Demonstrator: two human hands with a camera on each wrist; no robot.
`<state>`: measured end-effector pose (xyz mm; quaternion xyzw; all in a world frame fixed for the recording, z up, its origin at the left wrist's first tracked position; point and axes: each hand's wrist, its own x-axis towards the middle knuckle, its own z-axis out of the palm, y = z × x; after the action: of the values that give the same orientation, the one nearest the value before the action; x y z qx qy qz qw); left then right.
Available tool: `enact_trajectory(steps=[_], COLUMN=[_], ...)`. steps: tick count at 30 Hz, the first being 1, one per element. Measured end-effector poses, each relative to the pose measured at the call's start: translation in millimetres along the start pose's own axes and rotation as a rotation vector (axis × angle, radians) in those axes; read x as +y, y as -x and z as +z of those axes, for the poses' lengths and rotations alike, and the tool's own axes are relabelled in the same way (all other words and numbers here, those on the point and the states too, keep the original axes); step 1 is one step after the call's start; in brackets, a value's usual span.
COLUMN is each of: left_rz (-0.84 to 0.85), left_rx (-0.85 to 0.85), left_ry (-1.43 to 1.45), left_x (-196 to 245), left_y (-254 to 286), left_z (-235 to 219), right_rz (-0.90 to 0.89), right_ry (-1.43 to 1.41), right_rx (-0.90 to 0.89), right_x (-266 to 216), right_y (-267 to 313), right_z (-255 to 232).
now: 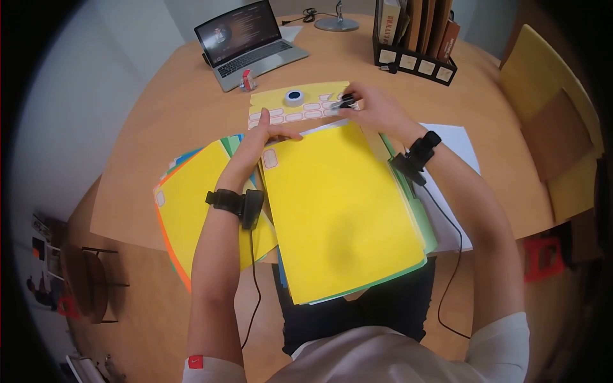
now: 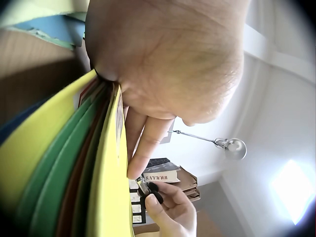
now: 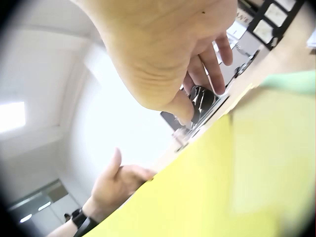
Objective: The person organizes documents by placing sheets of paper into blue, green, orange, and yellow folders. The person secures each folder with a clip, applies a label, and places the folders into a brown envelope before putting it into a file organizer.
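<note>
One shirt (image 1: 383, 359) | right grip (image 1: 378, 112): one clip (image 1: 347, 101) | left grip (image 1: 255, 140) touching one folder-stack (image 1: 338, 210)

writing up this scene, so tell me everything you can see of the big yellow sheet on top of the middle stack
The yellow sheet is bright, roughly rectangular and looks like smooth card. A white label with a red border sits near its upper left corner. It lies slightly askew on green sheets that show at its right and bottom edges, its lower part reaching past the edge of the table. The left hand touches its top edge near that corner.
</note>
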<state>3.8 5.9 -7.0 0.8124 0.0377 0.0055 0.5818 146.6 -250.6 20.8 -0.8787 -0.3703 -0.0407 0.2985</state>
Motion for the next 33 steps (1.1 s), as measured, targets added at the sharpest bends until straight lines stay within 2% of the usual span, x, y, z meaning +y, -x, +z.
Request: enact_trajectory(steps=[3,5,9,12,15,18,21,24,28,33], left_rz=[0.006,0.010,-0.001,-0.020,-0.001,0.006,-0.005,-0.035,-0.025,-0.050], left_rx=[0.023,0.002,0.013,-0.001,-0.013,-0.046,-0.052,-0.029,-0.027,-0.030], left_ry=[-0.046,-0.025,-0.025,0.048,0.028,0.062,0.131,0.124,0.104,0.133], left_x=[1,1,1,-4,-5,-9,-8,-4,-4,-10], left_y=[1,-1,-1,-4,-3,-6,-7,-3,-2,-8], left_z=[1,0,1,-2,-1,-3,-4,-1,-3,-5], right_rz=[0.092,0.225,0.345,0.282,0.012,0.120,0.225,0.237,0.214,0.155], right_ry=[0.025,0.103,0.259,0.329,0.478,0.332,0.288,0.390,0.442,0.413], right_rx=[0.117,0.133,0.094,0.159,0.346,-0.012,-0.222,-0.305,-0.372,-0.228], right_x=[69,88,103,107,82,28,-7,-6,-11,20], right_y=[-3,4,16,15,6,-19,-31,-45,-46,-52], right_z=[-7,-18,-27,-23,-19,-12,8,32,35,47])
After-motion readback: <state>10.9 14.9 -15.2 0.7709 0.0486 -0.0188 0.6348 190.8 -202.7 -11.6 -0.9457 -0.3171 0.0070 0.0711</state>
